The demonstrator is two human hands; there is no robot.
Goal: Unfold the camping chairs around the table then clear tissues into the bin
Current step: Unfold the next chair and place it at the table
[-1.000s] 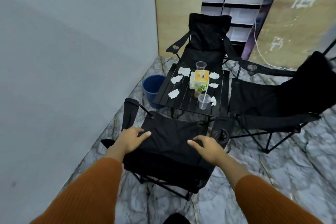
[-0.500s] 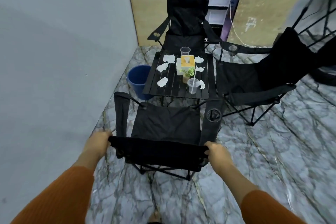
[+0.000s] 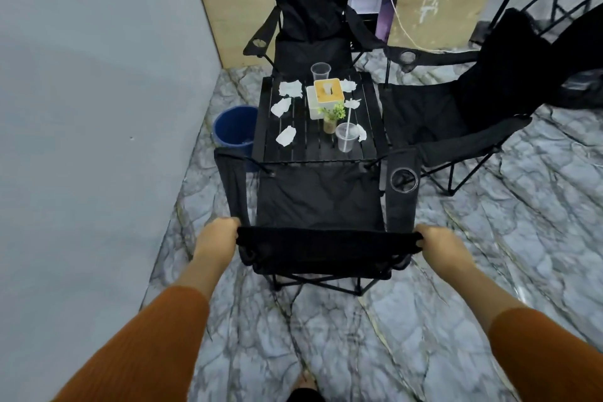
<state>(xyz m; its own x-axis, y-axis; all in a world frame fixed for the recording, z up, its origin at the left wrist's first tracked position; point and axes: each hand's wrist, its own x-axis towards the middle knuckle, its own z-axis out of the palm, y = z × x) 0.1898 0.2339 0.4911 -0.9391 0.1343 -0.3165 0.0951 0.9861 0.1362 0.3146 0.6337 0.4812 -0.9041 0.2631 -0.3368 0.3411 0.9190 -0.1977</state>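
A black camping chair [image 3: 319, 199] stands unfolded right in front of me, its seat touching the near edge of the black slatted table [image 3: 261, 127]. My left hand [image 3: 217, 238] grips the left corner of its backrest top and my right hand [image 3: 439, 243] grips the right corner. Several crumpled white tissues [image 3: 286, 135] lie scattered on the table. A blue bin [image 3: 233, 127] sits on the floor left of the table. Two more unfolded black chairs stand at the far side [image 3: 311, 10] and at the right side [image 3: 456, 114].
On the table are a yellow-topped tissue box [image 3: 328, 93], a small green plant [image 3: 332, 116], and two clear plastic cups [image 3: 346, 137]. A grey wall runs along the left. Shelves and boards stand at the back; marble-pattern floor lies around me.
My hands left the chair seat and took hold of the two top corners of the backrest. The chair now sits closer to the table edge, and my view has risen.
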